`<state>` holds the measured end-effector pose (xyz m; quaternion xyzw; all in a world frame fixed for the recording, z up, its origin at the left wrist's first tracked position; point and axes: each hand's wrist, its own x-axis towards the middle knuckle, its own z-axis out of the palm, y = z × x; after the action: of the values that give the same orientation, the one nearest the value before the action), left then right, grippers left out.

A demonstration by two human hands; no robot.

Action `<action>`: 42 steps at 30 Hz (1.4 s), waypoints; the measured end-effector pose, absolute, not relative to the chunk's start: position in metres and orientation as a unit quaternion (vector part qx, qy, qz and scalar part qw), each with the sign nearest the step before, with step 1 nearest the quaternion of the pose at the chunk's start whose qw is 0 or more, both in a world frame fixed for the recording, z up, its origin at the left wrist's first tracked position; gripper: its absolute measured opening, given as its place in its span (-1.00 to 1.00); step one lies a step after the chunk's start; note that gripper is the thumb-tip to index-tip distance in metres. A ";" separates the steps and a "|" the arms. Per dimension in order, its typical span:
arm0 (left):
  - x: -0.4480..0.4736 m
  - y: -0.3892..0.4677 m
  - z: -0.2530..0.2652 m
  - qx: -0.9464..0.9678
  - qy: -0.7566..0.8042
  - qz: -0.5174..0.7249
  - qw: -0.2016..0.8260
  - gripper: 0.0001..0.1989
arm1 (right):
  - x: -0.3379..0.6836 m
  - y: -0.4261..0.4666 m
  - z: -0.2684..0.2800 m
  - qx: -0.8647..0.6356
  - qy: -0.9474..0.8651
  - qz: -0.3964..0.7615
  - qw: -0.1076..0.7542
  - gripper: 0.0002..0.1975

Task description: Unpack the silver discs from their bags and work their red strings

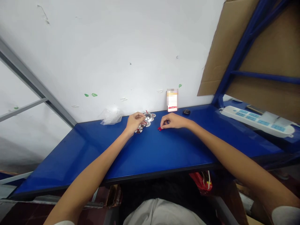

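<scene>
My left hand (135,122) is closed, its thumb and fingers pinching the rim of a small round silver metal dish (148,117). Under and around that dish lie several flat round pieces (139,129), pale with dark and red markings. To the right, my right hand (169,121) is closed in a pinch at a small red piece (159,128), low over the tabletop. The red piece is too small for me to tell its kind. A gap of blue table separates the two hands.
Along the back of the blue table (150,150) are a crumpled clear plastic bag (112,116), a phone (172,100) leaning on the wall, and a small black object (186,112). A white power strip (256,120) lies at the right, beside a blue frame (236,56).
</scene>
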<state>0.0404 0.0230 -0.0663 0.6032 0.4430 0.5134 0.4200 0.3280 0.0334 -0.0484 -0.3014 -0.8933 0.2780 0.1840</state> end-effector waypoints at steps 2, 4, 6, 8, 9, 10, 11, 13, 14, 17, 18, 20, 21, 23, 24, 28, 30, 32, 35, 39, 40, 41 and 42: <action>0.041 0.023 -0.067 0.604 0.444 0.512 0.420 -0.70 | 0.332 0.034 -0.046 -0.308 -0.895 0.267 0.179 -0.80; 0.040 0.024 -0.067 0.605 0.443 0.511 0.420 -0.70 | 0.334 0.035 -0.045 -0.319 -0.891 0.260 0.192 -0.83; 0.040 0.024 -0.067 0.608 0.441 0.510 0.420 -0.70 | 0.335 0.034 -0.043 -0.331 -0.882 0.257 0.215 -0.82; 0.040 0.023 -0.067 0.609 0.439 0.504 0.427 -0.70 | 0.332 0.031 -0.043 -0.336 -0.873 0.257 0.243 -0.79; 0.041 0.022 -0.067 0.607 0.439 0.499 0.435 -0.70 | 0.330 0.030 -0.043 -0.336 -0.869 0.254 0.260 -0.77; 0.043 0.021 -0.067 0.604 0.438 0.494 0.446 -0.68 | 0.326 0.029 -0.044 -0.333 -0.865 0.248 0.280 -0.73; 0.045 0.019 -0.067 0.600 0.436 0.489 0.459 -0.67 | 0.322 0.027 -0.045 -0.329 -0.862 0.240 0.303 -0.68; 0.050 0.015 -0.066 0.596 0.429 0.481 0.478 -0.66 | 0.313 0.024 -0.048 -0.322 -0.853 0.226 0.342 -0.57; 0.053 0.013 -0.066 0.598 0.424 0.479 0.483 -0.66 | 0.309 0.023 -0.050 -0.322 -0.848 0.226 0.356 -0.55; 0.060 0.008 -0.065 0.608 0.410 0.476 0.485 -0.64 | 0.298 0.022 -0.054 -0.339 -0.820 0.265 0.378 -0.69; 0.062 0.007 -0.065 0.611 0.405 0.476 0.486 -0.63 | 0.297 0.023 -0.054 -0.349 -0.807 0.286 0.381 -0.70; 0.063 0.006 -0.064 0.613 0.400 0.475 0.489 -0.62 | 0.299 0.027 -0.054 -0.377 -0.775 0.330 0.385 -0.70; 0.062 0.006 -0.063 0.613 0.400 0.474 0.489 -0.61 | 0.303 0.030 -0.053 -0.394 -0.757 0.347 0.389 -0.71; 0.060 0.009 -0.062 0.614 0.407 0.476 0.480 -0.62 | 0.316 0.040 -0.050 -0.434 -0.719 0.365 0.402 -0.73; 0.058 0.010 -0.062 0.614 0.414 0.478 0.472 -0.63 | 0.325 0.045 -0.049 -0.455 -0.706 0.364 0.402 -0.74; 0.049 0.018 -0.062 0.620 0.441 0.483 0.433 -0.74 | 0.354 0.064 -0.051 -0.574 -0.685 0.272 0.355 -0.77; 0.046 0.021 -0.064 0.624 0.449 0.480 0.423 -0.78 | 0.360 0.069 -0.057 -0.611 -0.682 0.230 0.329 -0.78; 0.044 0.023 -0.066 0.628 0.456 0.475 0.415 -0.81 | 0.361 0.073 -0.064 -0.625 -0.698 0.188 0.295 -0.78; 0.043 0.026 -0.069 0.646 0.454 0.464 0.401 -0.81 | 0.359 0.076 -0.070 -0.622 -0.739 0.115 0.231 -0.75; 0.042 0.026 -0.069 0.668 0.433 0.461 0.393 -0.80 | 0.358 0.074 -0.068 -0.624 -0.752 0.068 0.203 -0.71; 0.042 0.026 -0.068 0.672 0.434 0.459 0.386 -0.80 | 0.358 0.073 -0.066 -0.626 -0.748 0.065 0.209 -0.70; 0.041 0.025 -0.066 0.681 0.441 0.454 0.370 -0.80 | 0.358 0.071 -0.064 -0.627 -0.746 0.064 0.215 -0.70; 0.038 0.025 -0.064 0.696 0.452 0.445 0.337 -0.81 | 0.357 0.069 -0.063 -0.628 -0.744 0.063 0.220 -0.71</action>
<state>0.0384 0.0253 -0.0636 0.6959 0.4517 0.4449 0.3374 0.3575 0.0692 -0.0625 -0.6280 -0.7439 0.0628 0.2197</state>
